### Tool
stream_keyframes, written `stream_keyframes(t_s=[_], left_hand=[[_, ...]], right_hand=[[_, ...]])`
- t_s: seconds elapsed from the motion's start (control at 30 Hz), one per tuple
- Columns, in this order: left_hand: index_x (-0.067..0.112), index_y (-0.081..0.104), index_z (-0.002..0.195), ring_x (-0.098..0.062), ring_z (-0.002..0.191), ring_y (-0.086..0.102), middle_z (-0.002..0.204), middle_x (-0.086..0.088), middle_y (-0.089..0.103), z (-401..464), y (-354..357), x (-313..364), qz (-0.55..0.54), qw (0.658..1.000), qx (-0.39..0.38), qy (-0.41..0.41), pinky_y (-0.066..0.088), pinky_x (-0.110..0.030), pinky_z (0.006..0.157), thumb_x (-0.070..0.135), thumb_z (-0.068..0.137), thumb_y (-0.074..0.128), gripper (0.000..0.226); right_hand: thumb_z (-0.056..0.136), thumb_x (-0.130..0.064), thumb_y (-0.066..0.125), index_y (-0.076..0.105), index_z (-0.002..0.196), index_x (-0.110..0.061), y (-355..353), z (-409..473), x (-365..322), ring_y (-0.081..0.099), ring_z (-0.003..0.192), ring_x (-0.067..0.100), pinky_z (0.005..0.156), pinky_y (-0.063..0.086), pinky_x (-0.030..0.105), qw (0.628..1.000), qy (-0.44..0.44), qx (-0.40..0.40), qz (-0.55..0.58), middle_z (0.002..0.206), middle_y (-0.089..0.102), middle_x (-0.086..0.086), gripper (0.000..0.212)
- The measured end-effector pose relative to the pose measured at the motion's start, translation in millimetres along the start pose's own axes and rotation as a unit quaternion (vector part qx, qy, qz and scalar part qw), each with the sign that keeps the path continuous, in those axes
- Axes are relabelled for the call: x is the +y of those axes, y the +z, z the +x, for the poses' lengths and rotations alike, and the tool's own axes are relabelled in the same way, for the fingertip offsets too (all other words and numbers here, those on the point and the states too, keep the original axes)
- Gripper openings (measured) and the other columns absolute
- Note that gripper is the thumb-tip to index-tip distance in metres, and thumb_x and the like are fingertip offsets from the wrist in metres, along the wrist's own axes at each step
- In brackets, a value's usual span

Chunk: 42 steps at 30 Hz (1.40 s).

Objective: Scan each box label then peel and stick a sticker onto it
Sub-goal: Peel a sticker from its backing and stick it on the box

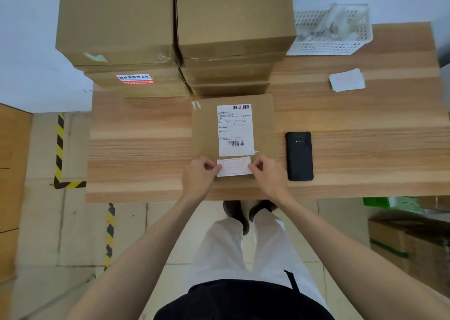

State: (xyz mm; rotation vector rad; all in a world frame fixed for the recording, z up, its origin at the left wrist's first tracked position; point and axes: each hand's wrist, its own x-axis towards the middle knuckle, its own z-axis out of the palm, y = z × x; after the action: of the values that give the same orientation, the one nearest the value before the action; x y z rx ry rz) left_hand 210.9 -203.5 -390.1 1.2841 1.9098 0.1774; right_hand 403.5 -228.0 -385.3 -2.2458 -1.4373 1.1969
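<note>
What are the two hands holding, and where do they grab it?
Both hands hold one small white sticker with red print. The left hand pinches its left end, and the right hand pinches its right end, near the box.

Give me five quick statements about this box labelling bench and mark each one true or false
1. Both hands pinch the sticker, the left hand at its left end and the right hand at its right end. True.
2. The black handheld scanner is in the right hand. False: it lies on the table, right of the box.
3. The box in front of the person carries a white shipping label with barcodes. True.
4. The white mesh basket sits at the table's near left corner. False: it is at the far right.
5. The spare stickers lie on top of the stacked boxes. False: they lie on the table, near the basket.
</note>
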Motion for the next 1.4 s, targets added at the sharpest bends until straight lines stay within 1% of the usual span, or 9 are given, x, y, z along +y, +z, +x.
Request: stream_keyframes(t_s=[0.2,0.4,0.63,0.83,0.93,1.07,1.13,1.23,1.4], left_hand=[[0.022,0.058,0.087,-0.018,0.079,0.06,0.077,0.01,0.06,4,2,0,0.007,1.0,0.011,0.021,0.038,-0.033,0.063,0.039,0.086,0.075,0.024],[0.017,0.051,0.08,-0.024,0.077,0.058,0.076,0.003,0.06,8,2,15,0.11,0.994,0.013,0.008,0.043,-0.037,0.068,0.066,0.081,0.069,0.052],[0.011,0.056,0.084,-0.022,0.073,0.053,0.072,0.004,0.055,15,-9,-2,-0.009,0.997,-0.044,0.055,0.037,-0.033,0.06,0.037,0.084,0.079,0.034],[0.016,0.044,0.087,-0.018,0.072,0.048,0.081,0.002,0.054,4,-2,1,0.078,0.991,-0.051,0.096,0.034,-0.036,0.059,0.048,0.076,0.082,0.051],[0.013,0.048,0.089,-0.021,0.075,0.049,0.082,0.002,0.055,7,-8,-7,0.032,0.993,-0.065,0.094,0.037,-0.036,0.063,0.038,0.079,0.083,0.044],[0.019,0.051,0.092,-0.02,0.082,0.058,0.088,0.005,0.06,11,-21,-20,-0.011,0.999,0.018,0.037,0.044,-0.038,0.072,0.05,0.081,0.076,0.041],[0.021,0.055,0.113,-0.018,0.095,0.059,0.106,0.004,0.061,19,-25,-20,-0.061,0.997,0.048,0.003,0.045,-0.037,0.077,0.055,0.083,0.074,0.049],[0.02,0.042,0.147,-0.015,0.114,0.057,0.132,0.004,0.055,34,-26,-11,-0.188,0.98,-0.065,-0.014,0.045,-0.029,0.089,0.045,0.092,0.071,0.067],[0.014,0.055,0.133,-0.011,0.085,0.066,0.113,0.0,0.068,36,-17,5,-0.196,0.977,-0.08,-0.013,0.054,-0.029,0.074,0.032,0.098,0.066,0.041]], right_hand=[[0.099,-0.038,0.055,0.047,0.084,-0.017,1,5,-5,0.058,0.074,0.025,0.062,0.038,0.034,0.989,0.001,0.035,-0.145,0.077,0.059,0.0,0.027],[0.094,-0.057,0.057,0.053,0.088,-0.015,4,15,-21,0.059,0.074,0.021,0.061,0.037,0.033,0.987,0.025,0.025,-0.158,0.078,0.061,-0.002,0.042],[0.096,-0.049,0.057,0.05,0.081,-0.016,-18,18,2,0.058,0.074,0.023,0.061,0.037,0.033,0.992,0.036,0.024,-0.117,0.077,0.059,-0.002,0.038],[0.089,-0.058,0.062,0.049,0.111,-0.014,-2,5,2,0.059,0.095,0.024,0.069,0.044,0.036,0.979,-0.008,-0.013,-0.201,0.101,0.061,0.001,0.051],[0.094,-0.04,0.063,0.046,0.097,-0.017,-17,6,15,0.058,0.086,0.022,0.066,0.04,0.034,0.989,-0.027,-0.041,-0.143,0.093,0.059,-0.002,0.029],[0.091,-0.043,0.066,0.05,0.097,-0.014,-35,13,34,0.054,0.086,0.021,0.067,0.045,0.036,0.995,0.004,0.069,-0.072,0.098,0.053,0.0,0.034],[0.091,-0.049,0.065,0.052,0.108,-0.011,-37,24,37,0.051,0.094,0.02,0.07,0.046,0.037,0.995,0.027,0.088,-0.042,0.106,0.052,0.001,0.044],[0.091,-0.051,0.065,0.046,0.134,-0.013,-36,44,34,0.055,0.11,0.016,0.09,0.052,0.042,0.994,0.058,0.029,0.089,0.123,0.054,-0.003,0.06],[0.1,-0.035,0.059,0.046,0.144,-0.016,-37,48,27,0.06,0.113,0.016,0.102,0.051,0.042,0.976,0.072,-0.003,0.203,0.133,0.062,0.0,0.05]])
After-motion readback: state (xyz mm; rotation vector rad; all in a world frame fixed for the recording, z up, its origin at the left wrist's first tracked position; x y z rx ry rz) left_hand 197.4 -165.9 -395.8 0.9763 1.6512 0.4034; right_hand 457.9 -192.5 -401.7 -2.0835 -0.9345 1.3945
